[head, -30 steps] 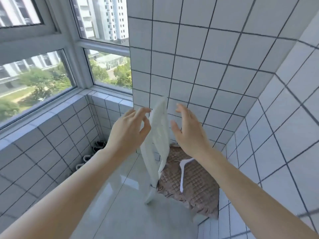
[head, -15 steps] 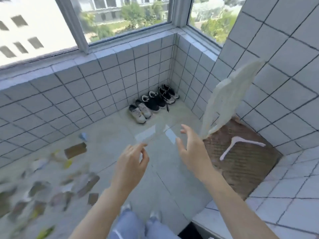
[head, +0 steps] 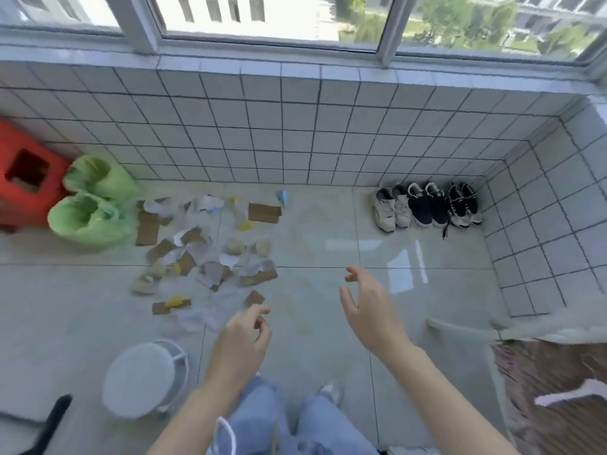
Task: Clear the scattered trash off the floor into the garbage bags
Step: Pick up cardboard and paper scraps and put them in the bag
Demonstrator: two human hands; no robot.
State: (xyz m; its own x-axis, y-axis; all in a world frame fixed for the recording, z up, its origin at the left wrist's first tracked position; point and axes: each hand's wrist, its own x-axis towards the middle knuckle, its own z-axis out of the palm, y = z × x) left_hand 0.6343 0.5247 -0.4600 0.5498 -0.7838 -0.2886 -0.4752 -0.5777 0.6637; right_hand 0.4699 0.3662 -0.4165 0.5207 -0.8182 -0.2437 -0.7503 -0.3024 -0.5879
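Left hand (head: 241,339) fingers loosely curled, empty; right hand (head: 369,307) fingers spread, empty. Scattered paper and cardboard trash (head: 203,254) on glossy tiled floor (head: 328,244), beside two green plastic garbage bags (head: 92,205) at tiled wall. Bare floor between trash and row of sneakers (head: 427,208).

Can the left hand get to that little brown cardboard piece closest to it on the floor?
Probably yes. The left hand is empty, fingers loosely curled, and the cardboard piece lies on bare floor just ahead with nothing between. The person looks to be standing, so they would likely need to bend down.
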